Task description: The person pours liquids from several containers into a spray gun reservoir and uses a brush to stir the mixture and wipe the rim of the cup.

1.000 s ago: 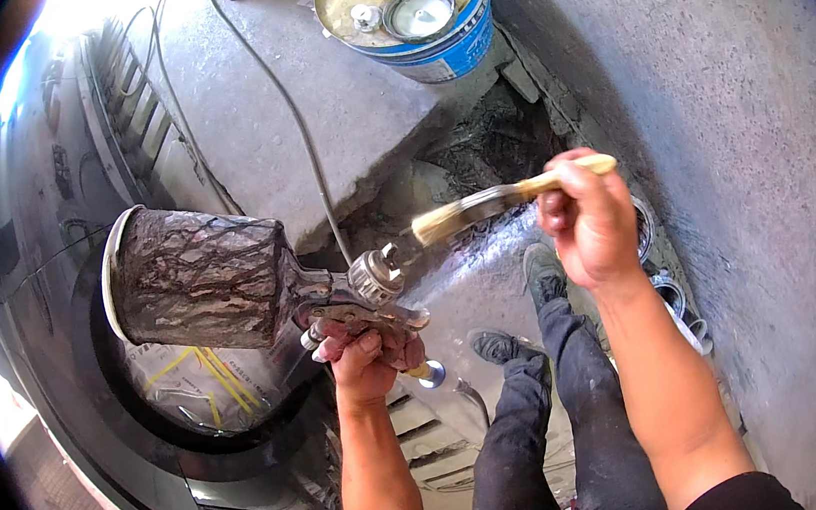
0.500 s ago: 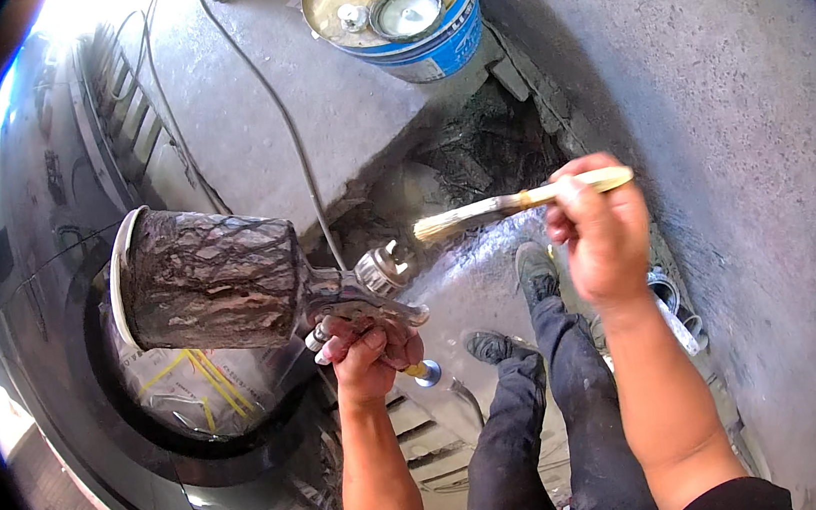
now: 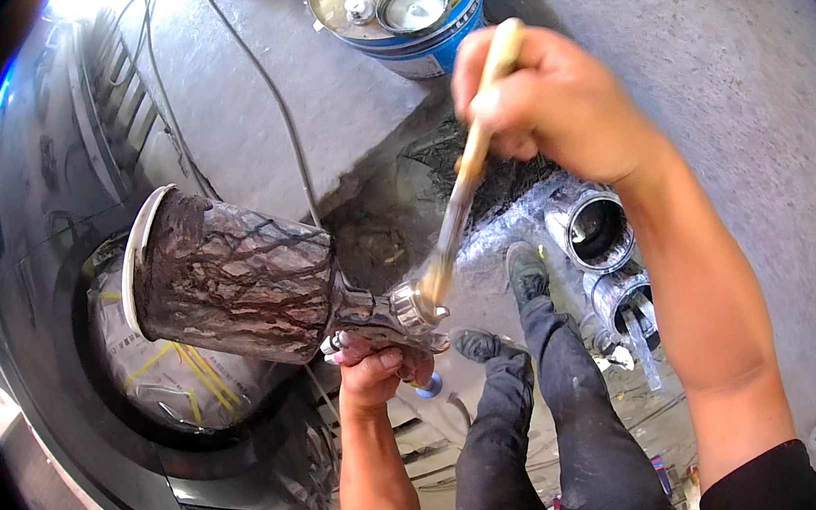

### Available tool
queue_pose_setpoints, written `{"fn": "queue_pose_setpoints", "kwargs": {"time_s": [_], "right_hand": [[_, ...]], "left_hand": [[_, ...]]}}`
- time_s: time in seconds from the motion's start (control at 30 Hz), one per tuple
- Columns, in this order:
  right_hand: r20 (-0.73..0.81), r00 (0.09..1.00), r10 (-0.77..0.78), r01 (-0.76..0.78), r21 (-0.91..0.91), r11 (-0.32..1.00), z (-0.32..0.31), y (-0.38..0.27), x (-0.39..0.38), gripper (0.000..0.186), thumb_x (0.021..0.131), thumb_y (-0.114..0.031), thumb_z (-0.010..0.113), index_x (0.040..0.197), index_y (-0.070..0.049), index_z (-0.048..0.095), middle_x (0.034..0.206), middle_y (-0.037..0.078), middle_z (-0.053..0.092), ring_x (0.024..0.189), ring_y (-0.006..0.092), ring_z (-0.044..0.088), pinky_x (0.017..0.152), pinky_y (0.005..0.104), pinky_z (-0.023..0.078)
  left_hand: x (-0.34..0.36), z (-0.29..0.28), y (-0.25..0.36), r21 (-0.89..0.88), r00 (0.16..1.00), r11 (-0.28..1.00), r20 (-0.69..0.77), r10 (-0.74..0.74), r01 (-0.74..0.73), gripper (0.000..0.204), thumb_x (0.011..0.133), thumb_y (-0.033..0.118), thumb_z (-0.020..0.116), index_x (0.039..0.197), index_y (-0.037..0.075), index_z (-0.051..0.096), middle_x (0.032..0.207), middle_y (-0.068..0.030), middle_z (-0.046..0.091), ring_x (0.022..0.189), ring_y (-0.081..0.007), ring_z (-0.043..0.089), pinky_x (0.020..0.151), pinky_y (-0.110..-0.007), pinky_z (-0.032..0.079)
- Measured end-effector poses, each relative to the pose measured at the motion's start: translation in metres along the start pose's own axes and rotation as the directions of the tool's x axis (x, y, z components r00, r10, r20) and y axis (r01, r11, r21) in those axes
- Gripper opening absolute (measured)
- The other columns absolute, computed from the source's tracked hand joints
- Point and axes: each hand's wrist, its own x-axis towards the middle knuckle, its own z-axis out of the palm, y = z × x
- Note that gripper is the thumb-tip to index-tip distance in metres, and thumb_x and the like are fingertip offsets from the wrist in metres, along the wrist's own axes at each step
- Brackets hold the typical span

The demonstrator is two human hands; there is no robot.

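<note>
My left hand (image 3: 376,371) is closed round the handle of a paint spray gun (image 3: 364,310), which lies tilted sideways in front of me. Its large cup (image 3: 234,275) is streaked with dark paint and has a white rim, and points to the left. The metal nozzle (image 3: 417,307) faces right. A paintbrush (image 3: 466,188) with a pale wooden handle is gripped in my right hand (image 3: 552,103). Its bristles point down and meet the nozzle ring, apparently touching it. The right hand is slightly blurred.
A dark car body (image 3: 40,297) fills the left, with plastic sheeting (image 3: 180,372) and yellow tape in its wheel arch. A blue bucket (image 3: 468,31) stands at the far side. Paint-smeared cans (image 3: 592,234) sit beyond my feet, right. A hose (image 3: 271,94) crosses the floor.
My right hand has risen away from me and tilted the brush steeply, bringing its bristles down to the nozzle. The spray gun has shifted a little to the right.
</note>
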Motion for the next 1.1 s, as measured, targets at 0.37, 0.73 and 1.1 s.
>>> {"fn": "queue_pose_setpoints", "kwargs": {"time_s": [0.37, 0.73, 1.1], "right_hand": [[-0.356, 0.916, -0.185, 0.349, 0.481, 0.804, 0.02, 0.069, -0.077, 0.014, 0.077, -0.01, 0.056, 0.09, -0.003, 0.056, 0.077, 0.008, 0.055, 0.066, 0.0134, 0.052, 0.059, 0.0259, 0.043], [-0.44, 0.898, 0.009, 0.357, 0.741, 0.568, 0.066, 0.124, -0.101, 0.016, 0.078, -0.015, 0.062, 0.091, -0.007, 0.058, 0.083, 0.009, 0.058, 0.071, 0.0195, 0.054, 0.067, 0.0342, 0.047], [-0.629, 0.576, 0.522, 0.178, 0.72, 0.671, 0.073, 0.21, -0.195, 0.011, 0.082, -0.01, 0.055, 0.092, -0.005, 0.054, 0.073, 0.005, 0.055, 0.061, 0.0152, 0.054, 0.055, 0.0286, 0.046]], "left_hand": [[0.002, 0.006, 0.01, 0.003, 0.996, 0.997, -0.044, 0.073, -0.073, 0.056, 0.075, 0.021, 0.063, 0.127, 0.004, 0.049, 0.081, -0.0147, 0.064, 0.048, -0.0199, 0.046, 0.044, -0.035, 0.037], [0.008, 0.013, 0.018, -0.06, 1.0, 0.998, -0.005, 0.023, -0.023, 0.037, 0.076, 0.014, 0.061, 0.11, 0.0, 0.058, 0.073, -0.0116, 0.06, 0.053, -0.0203, 0.049, 0.047, -0.036, 0.04], [-0.001, 0.017, -0.016, 0.33, 0.902, 0.939, -0.427, 0.057, 0.097, 0.013, 0.085, 0.015, 0.058, 0.094, 0.006, 0.054, 0.067, -0.0052, 0.052, 0.051, -0.0174, 0.05, 0.046, -0.03, 0.038]]}}
